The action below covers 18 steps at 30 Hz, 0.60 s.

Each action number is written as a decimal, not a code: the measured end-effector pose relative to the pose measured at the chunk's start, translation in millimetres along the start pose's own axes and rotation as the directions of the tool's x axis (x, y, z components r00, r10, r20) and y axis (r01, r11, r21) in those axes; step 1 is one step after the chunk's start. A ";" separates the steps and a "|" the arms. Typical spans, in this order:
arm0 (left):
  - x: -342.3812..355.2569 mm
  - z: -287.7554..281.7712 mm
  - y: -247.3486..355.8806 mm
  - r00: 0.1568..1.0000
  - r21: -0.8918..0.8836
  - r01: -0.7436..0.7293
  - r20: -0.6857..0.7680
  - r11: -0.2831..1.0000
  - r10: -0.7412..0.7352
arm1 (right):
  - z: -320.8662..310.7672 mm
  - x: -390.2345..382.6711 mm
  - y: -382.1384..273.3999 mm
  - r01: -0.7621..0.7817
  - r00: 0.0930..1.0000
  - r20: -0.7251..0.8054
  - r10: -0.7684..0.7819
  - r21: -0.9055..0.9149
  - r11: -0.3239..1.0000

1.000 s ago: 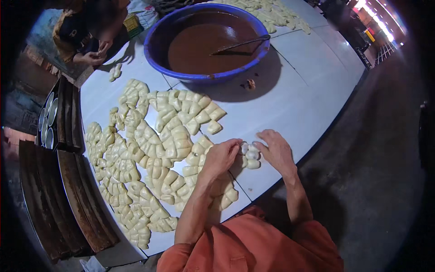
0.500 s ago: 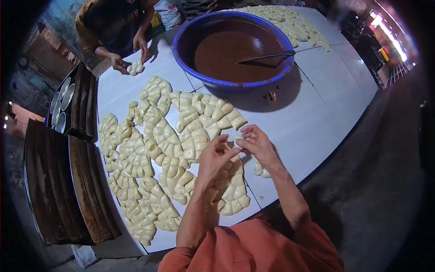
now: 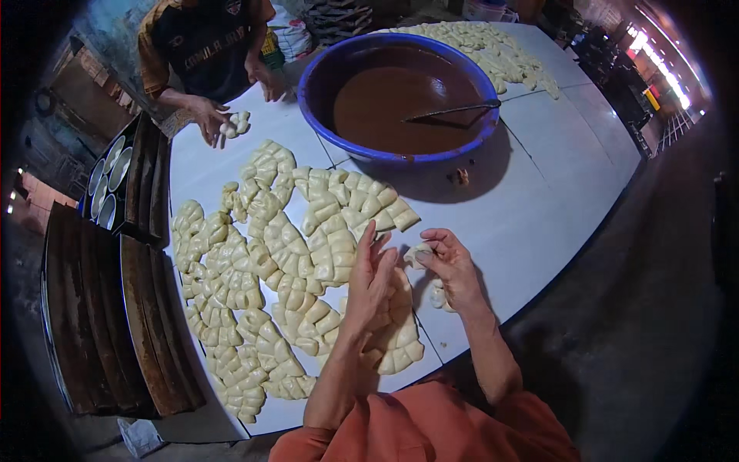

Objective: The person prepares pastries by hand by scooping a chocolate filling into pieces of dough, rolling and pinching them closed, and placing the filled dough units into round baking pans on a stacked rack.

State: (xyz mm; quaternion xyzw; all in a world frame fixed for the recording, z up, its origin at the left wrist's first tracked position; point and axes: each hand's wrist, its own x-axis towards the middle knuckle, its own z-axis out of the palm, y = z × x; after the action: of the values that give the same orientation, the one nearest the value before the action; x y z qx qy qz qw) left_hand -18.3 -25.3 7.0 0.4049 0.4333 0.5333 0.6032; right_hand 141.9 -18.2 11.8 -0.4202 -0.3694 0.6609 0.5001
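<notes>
A small piece of pale dough (image 3: 417, 255) is pinched between the thumb and fingers of my right hand (image 3: 454, 271). To its left, my left hand (image 3: 371, 279) is raised with the fingers apart, holding nothing. Just under my right hand, a few dough balls (image 3: 439, 296) lie on the white tabletop, partly hidden by it. Many pale, glossy dough pieces (image 3: 279, 239) cover the left part of the table, packed edge to edge in sheets. Some of them reach beneath my left hand and forearm.
A large blue basin (image 3: 493, 127) of brown filling with a dark-handled tool (image 3: 454, 110) stands at the far middle. More dough (image 3: 493, 50) lies behind it. Across the table, a person's hand (image 3: 206, 117) is beside dough balls (image 3: 237, 125). Dark trays (image 3: 85, 308) stand at left.
My hands have drawn apart: the left now holds nothing, while the dough piece stays in the right. The person opposite has spread their hands away from the dough balls.
</notes>
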 end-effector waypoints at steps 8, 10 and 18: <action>9.1 52.2 -13.5 0.927 -0.150 -0.375 -0.067 0.915 0.369 | 28.6 0.3 -27.2 -0.119 0.992 0.092 0.084 0.506 0.854; 16.1 63.6 -25.5 0.926 -0.199 -0.378 -0.082 0.904 0.369 | 28.7 8.8 -37.2 -0.105 0.994 0.076 0.079 0.444 0.890; 21.5 34.5 -19.0 0.992 -0.198 0.064 0.116 0.978 -0.042 | 20.2 122.3 -96.5 0.183 0.982 0.067 -0.176 -0.114 0.977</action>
State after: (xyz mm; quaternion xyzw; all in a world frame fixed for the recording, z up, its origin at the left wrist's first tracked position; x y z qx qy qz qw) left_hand 21.4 -6.8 -2.8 0.3592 0.3536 0.5346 0.6783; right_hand 139.1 121.1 84.3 -0.3955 -0.4588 0.6015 0.5209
